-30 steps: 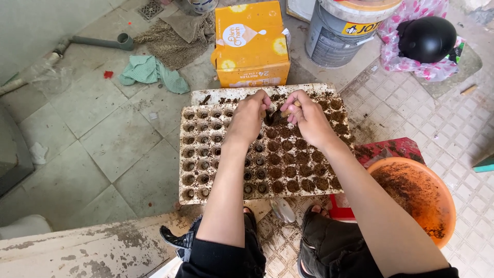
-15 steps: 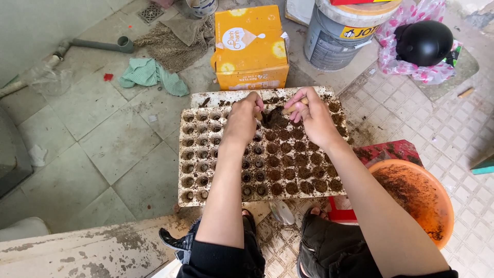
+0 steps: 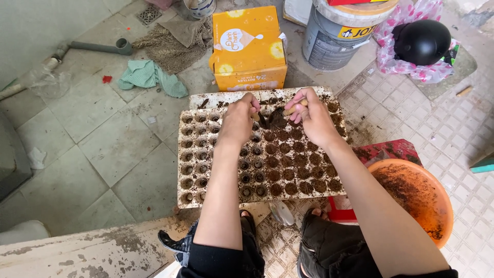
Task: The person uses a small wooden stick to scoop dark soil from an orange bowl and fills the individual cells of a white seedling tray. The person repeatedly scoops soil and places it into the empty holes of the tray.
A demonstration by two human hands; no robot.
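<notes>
An orange basin [image 3: 411, 201] smeared with soil is seen nearest, at the right. Beyond it, a seedling tray [image 3: 206, 154] lies on the tiled floor. Over its far rows, the left hand [image 3: 237, 122] is pinched closed; the right hand [image 3: 314, 117] is clamped on a small stick [image 3: 294, 108]. Farther off stands a yellow box [image 3: 249, 49].

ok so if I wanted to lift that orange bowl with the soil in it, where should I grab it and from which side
Probably by the rim of the orange bowl, on its outer, right-hand edge. That edge lies bare on the tiled floor, while the near-left part is hidden under the right forearm and the far-left sits against the red stool. Soil clings inside, so a two-handed hold on opposite rim edges would keep it level.
</notes>
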